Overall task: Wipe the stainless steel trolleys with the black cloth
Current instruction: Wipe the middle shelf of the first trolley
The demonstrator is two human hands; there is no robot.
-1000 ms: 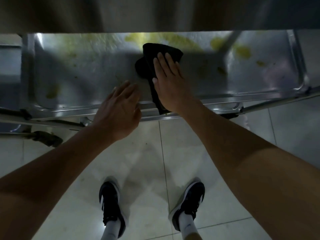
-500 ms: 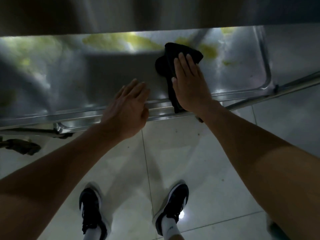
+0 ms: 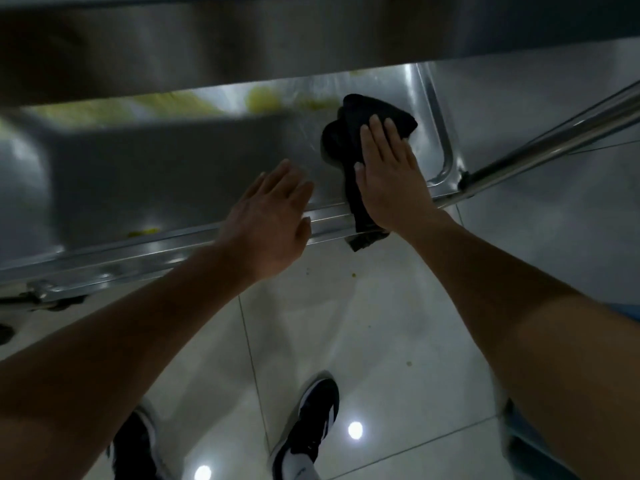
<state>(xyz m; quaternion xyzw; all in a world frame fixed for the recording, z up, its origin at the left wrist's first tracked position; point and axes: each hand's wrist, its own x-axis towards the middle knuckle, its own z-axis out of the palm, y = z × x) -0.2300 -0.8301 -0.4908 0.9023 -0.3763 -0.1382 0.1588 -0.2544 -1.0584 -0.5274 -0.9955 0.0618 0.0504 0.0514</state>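
Since the black cloth (image 3: 341, 143) is soft, limp fabric, it needs flat palm pressure, not a pinch: it's bunched up on the trolley's lower shelf (image 3: 173, 174) near the right corner, w/ one tail draped over the front rim (image 3: 156, 252) and hanging off the edge. Judgement: light, no breakage risk, but it'll likely slide easily on smooth steel and fold on itself, so keep load on the thick middle. Right hand (image 3: 389, 178) lies flat on it, fingers straight and together, pressing down, not curled round it; forearm reaches in from lower right. Left hand (image 3: 272, 216) is relaxed and flat, fingers extended, holding nothing, over the front rim just left of the cloth; can't tell if it touches the steel. Yellow-green residue (image 3: 261, 100) remains at the shelf's back, partly under the upper shelf (image 3: 242, 46), so wiping isn't finished.
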